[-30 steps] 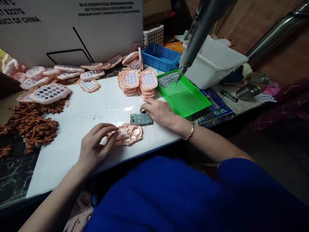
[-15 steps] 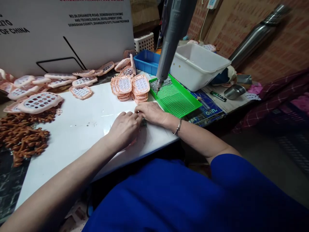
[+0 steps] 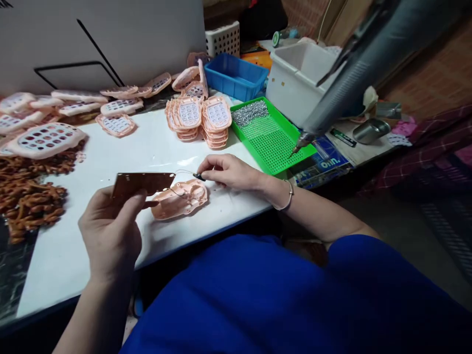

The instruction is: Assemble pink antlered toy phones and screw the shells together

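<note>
My left hand (image 3: 112, 228) grips a flat brown circuit board (image 3: 142, 184) between thumb and fingers, raised over the white work surface. Thin wires run from the board to a small black part (image 3: 199, 176), pinched in my right hand (image 3: 230, 172). Below and between my hands, a pink plastic shell (image 3: 180, 199) lies with its hollow inside facing up. Stacked pink grilles (image 3: 216, 118) stand beyond my right hand.
A grey electric screwdriver (image 3: 328, 103) hangs over the right edge of a green tray (image 3: 273, 162) of small metal screws. Behind are a blue bin (image 3: 236, 78) and a white tub (image 3: 295, 83). Brown parts (image 3: 37, 201) are heaped at left.
My hands have moved apart, the left one leftwards with the board raised. The pink shell and the wired black part now show. The screwdriver appears further right, and the view has shifted.
</note>
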